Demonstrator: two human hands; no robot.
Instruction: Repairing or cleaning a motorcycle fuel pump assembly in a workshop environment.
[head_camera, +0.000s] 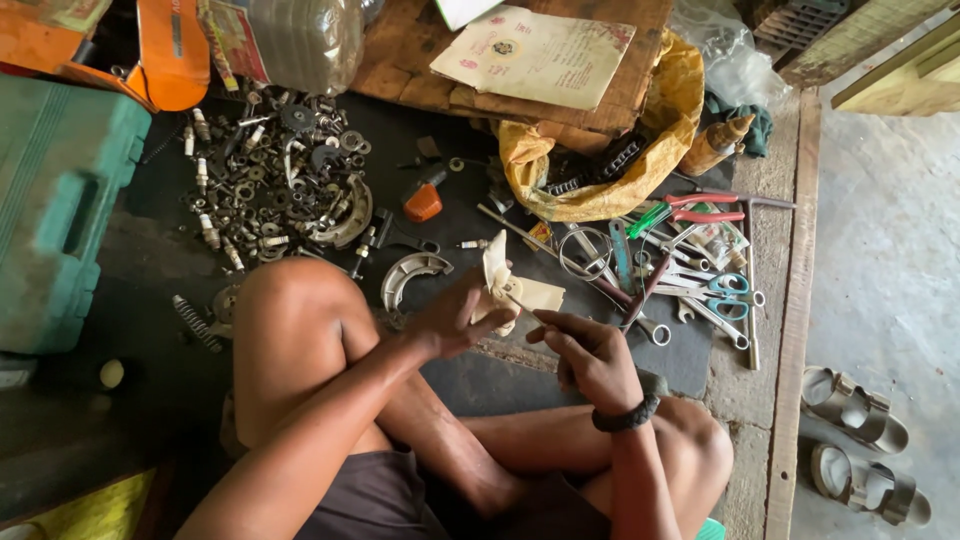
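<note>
I sit cross-legged on the floor. My left hand (452, 317) grips a cream plastic part (508, 290) with fan-like blades, held above my shins. My right hand (590, 355), with a dark band on the wrist, pinches a thin metal tool (524, 304) whose tip touches the cream part. Both hands meet just in front of my knees, over a dark mat (470, 385).
A heap of nuts, bolts and spark plugs (275, 180) lies far left. Pliers, scissors and spanners (690, 270) are spread to the right. A yellow bag with a chain (600, 165), a green case (60, 200), a curved metal shoe (410, 275) and sandals (860, 440) surround me.
</note>
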